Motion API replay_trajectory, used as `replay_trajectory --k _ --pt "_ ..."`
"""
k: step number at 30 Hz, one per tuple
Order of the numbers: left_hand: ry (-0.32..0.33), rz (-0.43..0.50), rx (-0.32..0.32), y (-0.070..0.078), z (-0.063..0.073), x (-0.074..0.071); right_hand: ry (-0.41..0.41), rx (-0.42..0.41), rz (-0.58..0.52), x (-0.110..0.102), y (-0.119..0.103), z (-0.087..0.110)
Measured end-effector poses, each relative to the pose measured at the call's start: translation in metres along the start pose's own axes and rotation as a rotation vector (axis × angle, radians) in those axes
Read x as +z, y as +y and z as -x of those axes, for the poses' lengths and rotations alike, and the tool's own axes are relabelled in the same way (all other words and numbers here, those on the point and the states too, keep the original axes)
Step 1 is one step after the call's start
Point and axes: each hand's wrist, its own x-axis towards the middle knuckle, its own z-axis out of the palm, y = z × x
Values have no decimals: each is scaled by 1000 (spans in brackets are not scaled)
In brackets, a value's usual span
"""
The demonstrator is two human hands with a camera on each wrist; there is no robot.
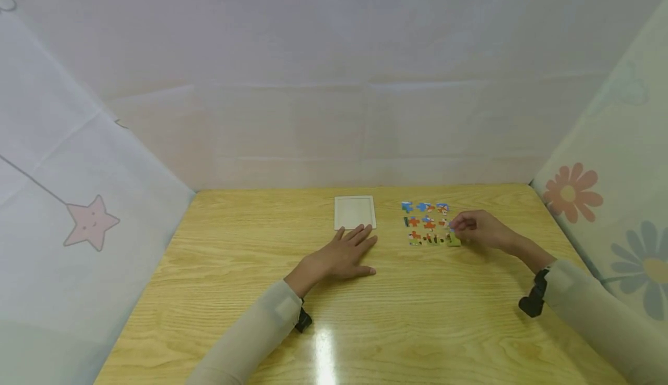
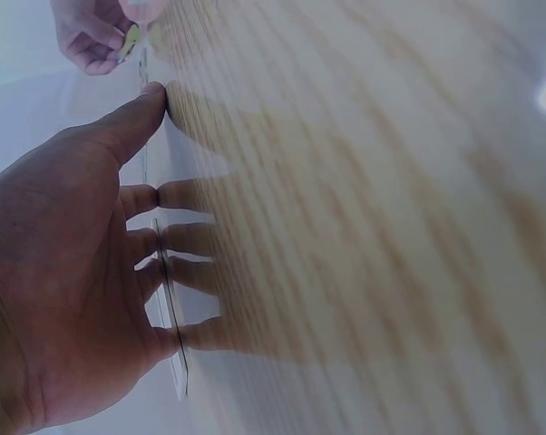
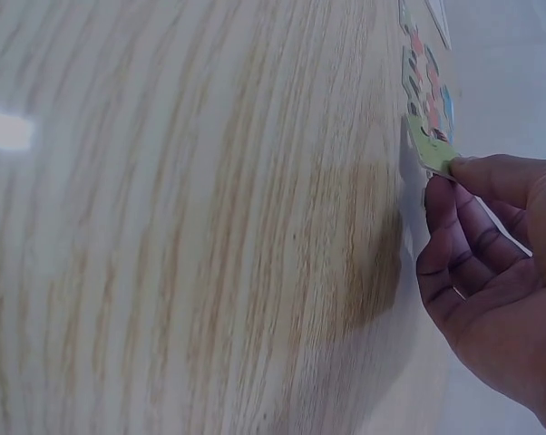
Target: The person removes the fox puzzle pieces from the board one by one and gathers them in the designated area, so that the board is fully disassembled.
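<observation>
My right hand point(image 1: 482, 230) pinches a green jigsaw puzzle piece point(image 3: 432, 149) between thumb and fingertips, at the right side of a group of puzzle pieces. In the right wrist view the piece is tilted, its near edge raised from the table. The other puzzle pieces point(image 1: 429, 224), in blue, orange and green, lie in loose rows with gaps. My left hand point(image 1: 341, 255) rests palm down, fingers spread, with fingertips right at the near edge of a pale square puzzle tray point(image 1: 355, 212). In the left wrist view, those fingertips point(image 2: 146, 198) meet the tabletop.
The wooden table point(image 1: 250, 246) has a glossy top with a bright reflection near its front edge. Pale fabric walls point(image 1: 292, 130) stand behind it and on both sides, printed with a pink star point(image 1: 92, 222) at left and flowers point(image 1: 573, 192) at right.
</observation>
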Motion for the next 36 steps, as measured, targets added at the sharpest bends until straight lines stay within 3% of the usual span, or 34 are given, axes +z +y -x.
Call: replay_trajectory --k 11,19,30,36 --pt "-2 0 8 -1 0 1 46 8 94 3 8 -2" --pt "3 6 15 0 2 -1 82 -56 159 7 10 -2" --pt "15 6 -2 -2 1 3 94 -77 190 7 9 -2" --pt "27 17 0 -3 3 3 153 -77 270 5 8 0"
